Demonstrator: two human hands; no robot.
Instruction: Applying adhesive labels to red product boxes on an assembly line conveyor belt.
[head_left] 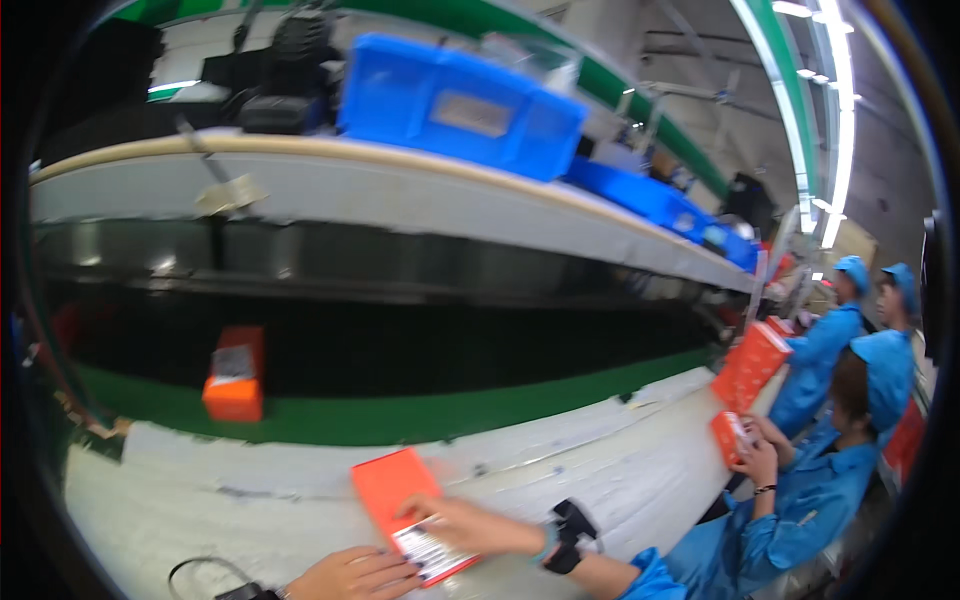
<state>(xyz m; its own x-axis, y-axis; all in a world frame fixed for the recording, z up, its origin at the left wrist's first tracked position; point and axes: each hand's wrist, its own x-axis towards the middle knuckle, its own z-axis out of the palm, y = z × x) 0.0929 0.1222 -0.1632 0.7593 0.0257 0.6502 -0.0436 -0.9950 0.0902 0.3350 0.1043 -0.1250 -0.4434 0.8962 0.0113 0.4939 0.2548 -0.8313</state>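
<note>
A flat orange box (388,478) lies on the white-covered worktop in front of me, slanting toward my body. A white label with dark print (424,550) covers its near part. My left hand (358,574) rests at the label's near left edge, fingers stretched out and lying nearly flat. Over the upper part of the label is my right hand (452,524), reaching in from the right. Its fingers are bent and blurred, so whether anything is between them does not show. A black band sits on my right wrist.
An orange box (236,375) stands on the green-edged dark conveyor (330,413). Above it, a shelf carries blue bins (460,105). At right, a co-worker in blue (815,480) holds a small orange box (731,440); more people stand behind. A black cable lies at lower left.
</note>
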